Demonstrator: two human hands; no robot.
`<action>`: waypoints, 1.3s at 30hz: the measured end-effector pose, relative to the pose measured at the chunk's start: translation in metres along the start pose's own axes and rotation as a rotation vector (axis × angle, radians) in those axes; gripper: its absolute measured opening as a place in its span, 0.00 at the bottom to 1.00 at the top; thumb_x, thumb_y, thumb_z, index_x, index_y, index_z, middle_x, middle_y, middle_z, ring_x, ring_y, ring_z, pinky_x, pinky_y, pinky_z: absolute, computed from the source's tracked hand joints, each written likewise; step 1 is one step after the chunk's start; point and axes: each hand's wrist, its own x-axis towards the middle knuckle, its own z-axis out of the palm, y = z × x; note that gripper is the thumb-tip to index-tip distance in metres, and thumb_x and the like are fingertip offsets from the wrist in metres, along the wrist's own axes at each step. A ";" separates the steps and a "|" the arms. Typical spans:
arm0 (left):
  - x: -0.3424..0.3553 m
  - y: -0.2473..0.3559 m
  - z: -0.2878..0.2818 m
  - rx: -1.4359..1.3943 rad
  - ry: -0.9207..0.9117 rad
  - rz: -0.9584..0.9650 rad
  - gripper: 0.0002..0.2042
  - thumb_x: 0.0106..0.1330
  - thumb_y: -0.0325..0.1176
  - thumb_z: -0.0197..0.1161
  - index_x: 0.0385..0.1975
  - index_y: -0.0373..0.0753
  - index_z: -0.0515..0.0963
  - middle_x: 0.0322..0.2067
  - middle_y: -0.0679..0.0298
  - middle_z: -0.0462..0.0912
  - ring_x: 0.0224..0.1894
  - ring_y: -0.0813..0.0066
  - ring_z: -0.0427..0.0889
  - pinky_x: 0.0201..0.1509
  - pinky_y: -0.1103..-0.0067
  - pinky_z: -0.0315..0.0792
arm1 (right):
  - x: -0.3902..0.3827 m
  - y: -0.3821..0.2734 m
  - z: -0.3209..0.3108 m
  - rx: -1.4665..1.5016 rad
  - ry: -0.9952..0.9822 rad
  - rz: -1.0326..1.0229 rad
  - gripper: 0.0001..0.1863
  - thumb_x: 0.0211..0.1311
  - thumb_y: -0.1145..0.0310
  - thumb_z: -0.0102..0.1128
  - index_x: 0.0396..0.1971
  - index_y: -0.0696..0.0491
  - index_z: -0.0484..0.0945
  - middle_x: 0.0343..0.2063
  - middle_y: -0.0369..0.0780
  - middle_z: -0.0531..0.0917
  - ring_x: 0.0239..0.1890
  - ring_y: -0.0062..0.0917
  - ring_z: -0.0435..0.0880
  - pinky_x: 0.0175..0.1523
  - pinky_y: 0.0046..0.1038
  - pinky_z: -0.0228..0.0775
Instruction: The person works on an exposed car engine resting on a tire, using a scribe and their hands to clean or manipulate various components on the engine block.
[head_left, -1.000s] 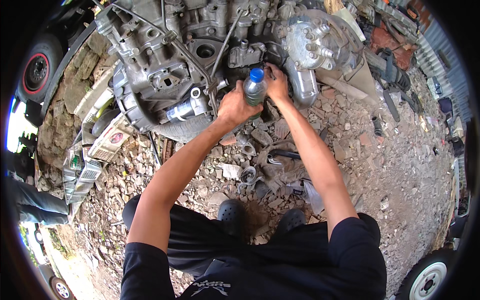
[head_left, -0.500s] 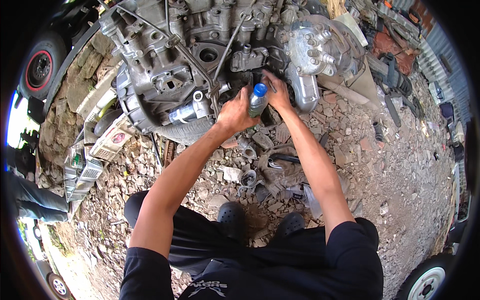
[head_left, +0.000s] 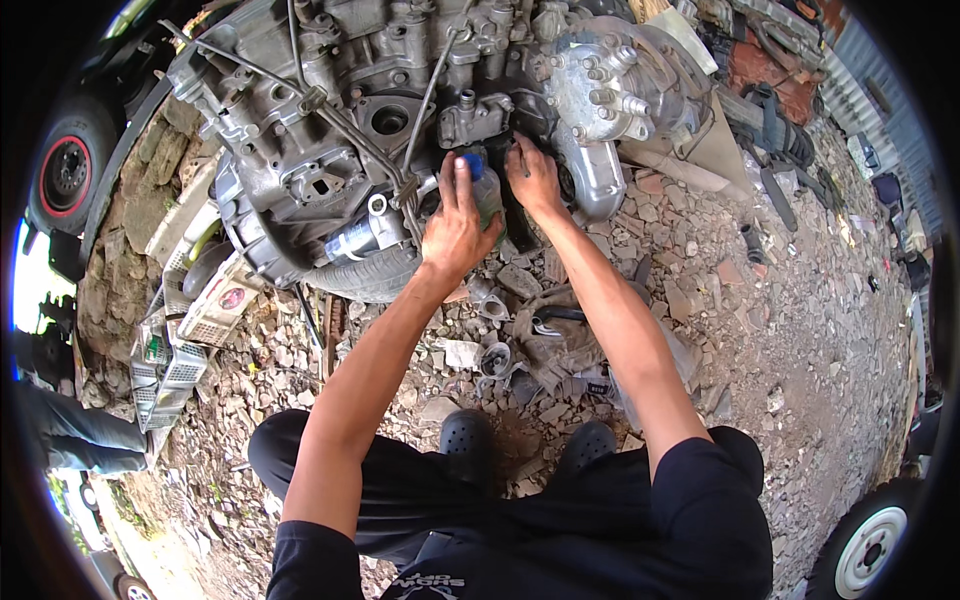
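The left hand [head_left: 457,228] pinches the blue-capped bottle [head_left: 487,192] against its right side, thumb opposite fingers.

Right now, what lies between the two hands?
In the head view, a blue-capped bottle against the left hand, then a dark stretch, too unclear to identify, before the right hand.

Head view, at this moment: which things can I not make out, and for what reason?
In the head view:
Bottle: partly hidden behind the left hand.
What the right hand touches: too small and dark to tell.
Engine: its far side is cut off by the upper edge.
Jeans-clad legs: cut off by the dark left rim.
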 end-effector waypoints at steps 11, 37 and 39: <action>0.006 0.009 -0.006 0.127 -0.223 -0.138 0.53 0.59 0.44 0.69 0.75 0.46 0.33 0.65 0.35 0.57 0.40 0.34 0.83 0.39 0.55 0.83 | -0.015 -0.022 0.004 0.213 0.025 0.185 0.20 0.72 0.68 0.46 0.56 0.63 0.74 0.32 0.54 0.86 0.30 0.40 0.89 0.40 0.41 0.79; 0.008 0.010 -0.010 0.059 -0.278 -0.271 0.56 0.56 0.42 0.73 0.75 0.48 0.32 0.60 0.33 0.63 0.43 0.32 0.82 0.46 0.53 0.81 | -0.009 -0.017 0.019 0.286 0.171 0.146 0.14 0.69 0.70 0.53 0.51 0.56 0.71 0.31 0.50 0.85 0.35 0.49 0.86 0.40 0.42 0.78; 0.015 0.022 -0.008 0.018 -0.283 -0.268 0.57 0.55 0.42 0.73 0.74 0.48 0.31 0.60 0.33 0.62 0.44 0.33 0.82 0.46 0.53 0.81 | -0.004 0.004 0.014 0.233 0.017 -0.022 0.11 0.69 0.71 0.52 0.48 0.55 0.69 0.30 0.52 0.84 0.33 0.52 0.85 0.37 0.44 0.77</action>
